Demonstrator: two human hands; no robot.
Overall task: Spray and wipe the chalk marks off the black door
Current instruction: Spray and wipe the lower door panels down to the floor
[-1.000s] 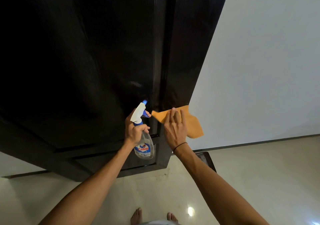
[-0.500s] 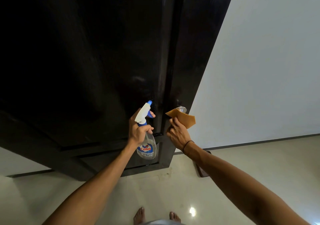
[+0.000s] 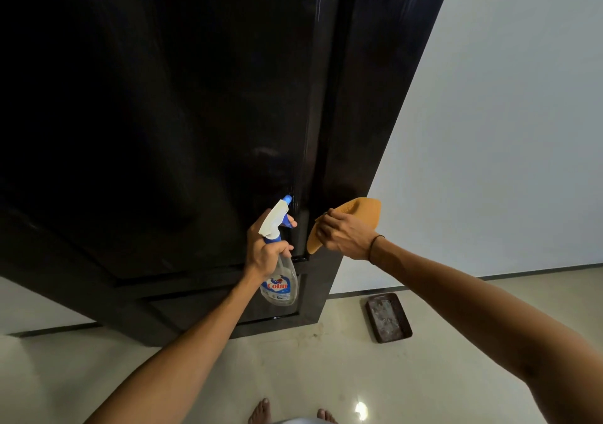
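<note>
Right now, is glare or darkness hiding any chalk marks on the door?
Head view: the black door is mostly underexposed, near featureless; faint sheen streaks show above the spray bottle; a bright glare spot sits on the floor; wide-angle distortion bends the door edges. No chalk is discernible.

black door [image 3: 195, 129] ahead, white wall [image 3: 505, 129] right

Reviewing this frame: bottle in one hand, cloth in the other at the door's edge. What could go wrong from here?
1. The right hand holds the orange cloth bunched, so little of it may meet the black door and the wipe could smear.
2. The spray bottle nozzle, in the left hand, sits very close to the door; liquid might run down.
3. Bare feet on the glossy floor: drips could make it slippery.
</note>
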